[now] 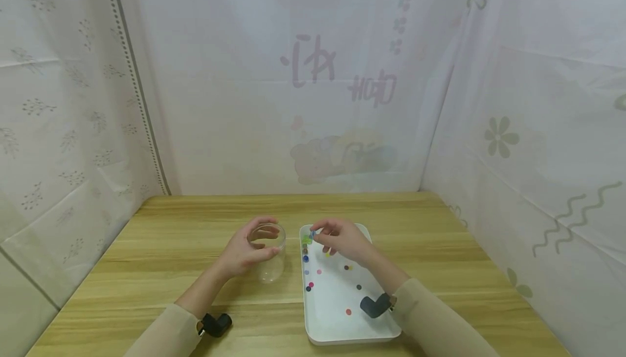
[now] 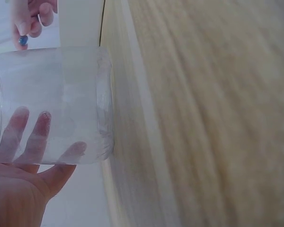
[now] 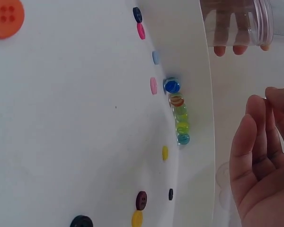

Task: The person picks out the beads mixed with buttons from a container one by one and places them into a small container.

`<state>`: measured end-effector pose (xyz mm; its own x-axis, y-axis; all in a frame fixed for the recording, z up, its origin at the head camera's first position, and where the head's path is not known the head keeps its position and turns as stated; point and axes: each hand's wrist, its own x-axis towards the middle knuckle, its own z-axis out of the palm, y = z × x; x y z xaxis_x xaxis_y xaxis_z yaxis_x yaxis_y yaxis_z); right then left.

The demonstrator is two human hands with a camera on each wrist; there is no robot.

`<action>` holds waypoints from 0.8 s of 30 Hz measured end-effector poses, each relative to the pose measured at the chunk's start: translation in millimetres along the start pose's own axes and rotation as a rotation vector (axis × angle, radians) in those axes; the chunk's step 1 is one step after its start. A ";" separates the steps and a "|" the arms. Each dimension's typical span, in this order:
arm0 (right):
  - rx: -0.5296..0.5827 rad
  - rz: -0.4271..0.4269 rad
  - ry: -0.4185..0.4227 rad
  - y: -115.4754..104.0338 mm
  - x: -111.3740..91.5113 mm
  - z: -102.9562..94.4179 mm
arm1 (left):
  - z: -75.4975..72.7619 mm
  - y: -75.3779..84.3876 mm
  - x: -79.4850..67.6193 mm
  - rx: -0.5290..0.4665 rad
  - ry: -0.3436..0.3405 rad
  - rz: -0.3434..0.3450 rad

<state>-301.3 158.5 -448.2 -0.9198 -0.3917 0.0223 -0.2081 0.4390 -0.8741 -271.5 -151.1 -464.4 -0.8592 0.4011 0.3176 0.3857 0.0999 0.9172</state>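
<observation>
Right hand (image 1: 342, 241): thumb and fingertip pinch a small blue marble (image 1: 313, 234), held over the tray's eleven o'clock corner. Left hand (image 1: 246, 249): its thumb and fingers grip a clear jar (image 1: 271, 265) around the sides. The jar is upright, its mouth facing up, at about eight o'clock from the pinched marble and just beside the tray.

Beneath the right hand is a shallow white tray (image 1: 332, 324) with rounded corners. Along its nine o'clock wall, towards the far end, a short row of glass marbles (image 3: 177, 100) lies close together — blue, brown and greenish ones. Small buttons (image 3: 154, 85) are scattered across the tray floor: an orange button (image 1: 348, 311) near six o'clock, and a maroon button (image 3: 141, 200) touching a yellow one nearer the middle.

The tray rests on a wood-grain counter (image 1: 161, 248). Pale patterned curtains (image 1: 235, 101) hang at nine, twelve and three o'clock — all around it.
</observation>
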 end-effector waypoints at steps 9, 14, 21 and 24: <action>0.007 0.008 0.044 -9.7 -2.9 1.6 | 0.4 -0.6 0.2 0.003 -0.001 0.003; 0.022 0.006 0.047 -15.8 -4.8 1.6 | 0.2 -1.3 0.1 0.004 -0.008 0.012; 0.034 -0.022 0.055 -21.1 -4.3 -0.3 | 0.5 -1.5 0.5 0.001 -0.006 0.015; 0.039 -0.035 0.057 -22.6 -3.2 -1.5 | 0.6 -1.2 0.5 0.005 -0.002 0.015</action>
<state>-294.1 151.1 -427.8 -0.9298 -0.3593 0.0802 -0.2288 0.3936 -0.8903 -272.2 -150.5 -465.5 -0.8527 0.4046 0.3305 0.4000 0.0986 0.9112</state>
